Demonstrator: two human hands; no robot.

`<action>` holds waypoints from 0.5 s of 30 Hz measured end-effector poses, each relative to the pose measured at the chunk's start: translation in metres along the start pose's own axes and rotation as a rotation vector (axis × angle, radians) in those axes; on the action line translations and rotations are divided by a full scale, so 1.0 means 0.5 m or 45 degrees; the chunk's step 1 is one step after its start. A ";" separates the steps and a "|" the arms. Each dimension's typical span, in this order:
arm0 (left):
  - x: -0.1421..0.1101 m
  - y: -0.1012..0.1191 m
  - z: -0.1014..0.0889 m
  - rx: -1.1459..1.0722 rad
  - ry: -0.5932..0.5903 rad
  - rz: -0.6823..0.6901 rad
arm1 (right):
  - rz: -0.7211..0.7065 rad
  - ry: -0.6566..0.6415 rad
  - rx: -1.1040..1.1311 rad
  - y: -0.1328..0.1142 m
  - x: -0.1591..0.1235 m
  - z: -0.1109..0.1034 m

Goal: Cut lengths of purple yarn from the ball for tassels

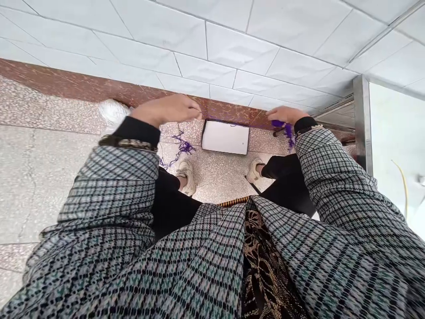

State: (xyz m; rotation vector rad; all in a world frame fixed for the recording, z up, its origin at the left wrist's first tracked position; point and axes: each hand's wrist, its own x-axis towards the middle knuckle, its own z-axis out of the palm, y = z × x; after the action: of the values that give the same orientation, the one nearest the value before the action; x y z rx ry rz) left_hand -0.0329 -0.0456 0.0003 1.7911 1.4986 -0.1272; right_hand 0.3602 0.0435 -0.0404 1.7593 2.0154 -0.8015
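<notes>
My left hand is held out in front of me, fingertips pinched together on a thin strand of purple yarn. A loose tangle of purple yarn hangs or lies below it; I cannot tell which. Farther right, my right hand is closed on a purple yarn bunch, part of which dangles under the palm. Between the two hands a fine purple strand faintly stretches. Beneath that gap is a white rectangular board or box lid with a dark edge, low between my feet.
A white bundle, possibly yarn in plastic, rests by the wall at left. White tiles rise above a reddish-brown skirting. My shoes stand on the speckled floor. At right are a metal post and a yellow cord.
</notes>
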 end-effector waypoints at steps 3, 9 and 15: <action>0.057 0.054 0.046 -0.005 -0.080 0.142 | -0.217 -0.163 0.203 -0.089 -0.019 0.003; 0.076 0.110 0.086 -0.142 -0.113 0.299 | -0.621 -0.403 0.737 -0.207 -0.069 0.048; 0.056 0.094 0.068 -0.324 -0.108 0.218 | -0.499 -0.307 0.756 -0.217 -0.068 0.059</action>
State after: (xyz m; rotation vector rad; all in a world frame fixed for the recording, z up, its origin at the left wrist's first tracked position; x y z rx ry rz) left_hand 0.0298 -0.0441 -0.0153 1.6770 1.2364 0.0696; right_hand 0.2568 -0.0089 -0.0229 1.4296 2.1133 -1.7940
